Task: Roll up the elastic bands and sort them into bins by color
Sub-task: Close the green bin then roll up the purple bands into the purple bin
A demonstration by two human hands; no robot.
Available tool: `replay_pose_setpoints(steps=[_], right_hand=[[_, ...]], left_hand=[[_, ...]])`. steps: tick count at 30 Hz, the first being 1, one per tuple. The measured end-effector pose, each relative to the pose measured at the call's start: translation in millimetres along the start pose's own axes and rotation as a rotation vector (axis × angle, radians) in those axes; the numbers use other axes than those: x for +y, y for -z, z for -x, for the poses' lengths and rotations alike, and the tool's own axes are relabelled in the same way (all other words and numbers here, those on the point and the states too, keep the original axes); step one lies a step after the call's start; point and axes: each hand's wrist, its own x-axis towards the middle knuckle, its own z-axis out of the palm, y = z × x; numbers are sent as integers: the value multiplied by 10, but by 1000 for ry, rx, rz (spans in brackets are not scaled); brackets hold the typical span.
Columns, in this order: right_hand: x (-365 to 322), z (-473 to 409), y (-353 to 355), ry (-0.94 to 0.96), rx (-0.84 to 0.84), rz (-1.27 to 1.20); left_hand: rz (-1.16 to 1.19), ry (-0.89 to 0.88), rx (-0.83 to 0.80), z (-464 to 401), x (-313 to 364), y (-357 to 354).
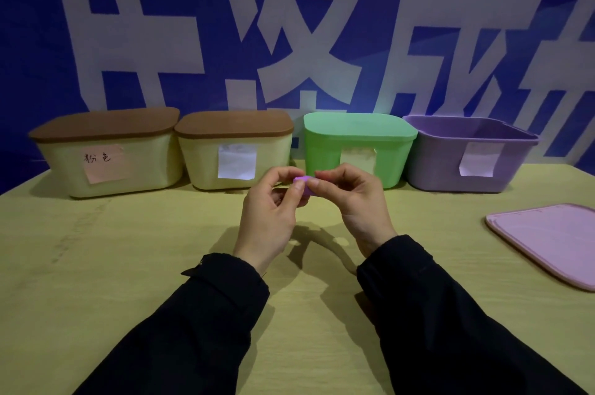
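My left hand [270, 201] and right hand [351, 198] pinch a purple band [302, 183] between fingertips above the worktop [128, 266], before the bins. My fingers hide most of it. Only the purple bin [467, 166] stands open, its lid [553, 240] cut off at right.

Bins along the table's far edge: four, namely two cream bins [109, 163] [235, 159] with brown lids, one green bin [357, 150] lidded, one purple bin [467, 156] open. Loose pink lid [550, 240] at the right edge: one. Purple elastic band [302, 185] in my fingers: one.
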Motion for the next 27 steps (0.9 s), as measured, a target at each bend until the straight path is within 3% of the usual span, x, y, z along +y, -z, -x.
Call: replay_pose_setpoints(steps=[4,10,16,19,27], right_hand=[[-68,-3,96,-4,65,-43],[-224,-109,665,-31,170,-23],[-342,-339,1437,-72,150,156],[-398,-518,1801,35,177,414],[-242,-1263,2355,31,464,822]], left_hand=[[37,13,16,-43,118,-178],[50,25,-152,-301,338,-684],[85,87,-218,-586,366,-1412],[89,124,-243,-805,353,-1766],[-404,-110,-337,-1239,265,-2392]])
